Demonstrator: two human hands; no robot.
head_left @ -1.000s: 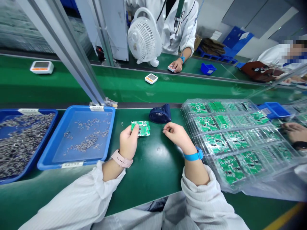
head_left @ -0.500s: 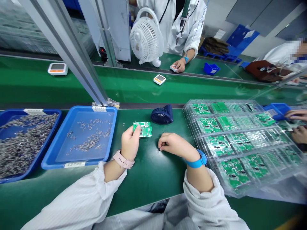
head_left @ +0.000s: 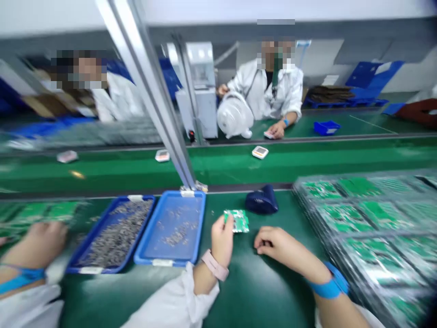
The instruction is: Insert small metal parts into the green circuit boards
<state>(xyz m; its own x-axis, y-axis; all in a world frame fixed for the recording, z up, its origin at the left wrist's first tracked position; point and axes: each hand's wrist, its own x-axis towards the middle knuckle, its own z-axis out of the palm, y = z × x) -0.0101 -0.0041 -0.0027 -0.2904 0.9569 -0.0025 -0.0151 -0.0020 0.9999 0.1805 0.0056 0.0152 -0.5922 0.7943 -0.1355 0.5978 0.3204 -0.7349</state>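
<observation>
My left hand (head_left: 222, 239) holds a small green circuit board (head_left: 238, 220) by its left edge, just above the green table. My right hand (head_left: 278, 246) rests on the table to the right of the board, its fingers curled in a pinch on something too small to make out. A dark blue fan-shaped part (head_left: 262, 201) lies just beyond the board. The picture is smeared by motion.
Two blue trays hold small metal parts, one sparse (head_left: 172, 230) and one heaped (head_left: 112, 237). Clear trays of green boards (head_left: 368, 223) fill the right. A co-worker's hand (head_left: 34, 246) reaches in at the left. Across the conveyor (head_left: 218, 166) sit two people, a white fan (head_left: 235, 117) and white devices.
The view has swung up and to the left, bringing the far workers and a co-worker's hand at the left into sight. My hands remain by the board, the right still pinched.
</observation>
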